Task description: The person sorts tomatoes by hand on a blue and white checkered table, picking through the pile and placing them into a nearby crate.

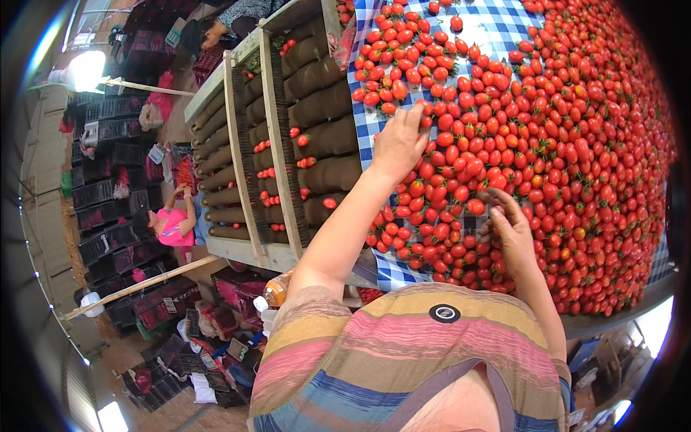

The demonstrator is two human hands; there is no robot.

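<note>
A deep heap of small red oval tomatoes (583,156) covers most of a table with a blue-and-white checked cloth (393,270). My left hand (400,137) reaches across the cloth's near-roller side, its fingertips at a tomato at the edge of the spread; whether it grips that one is unclear. Lower right, my right hand (507,224) hovers over the tomatoes with its fingers curved beside a single tomato (475,207); no tomato shows plainly inside it. Some tomatoes have green stems.
Left of the cloth is a roller conveyor (324,132) with wooden crossbars (278,135), dark bristles and scattered tomatoes. An orange drink bottle (278,289) stands by my left arm. A person in pink (177,225) handles a crate beyond; another person (210,35) is near the top. Black crates (110,210) are stacked behind.
</note>
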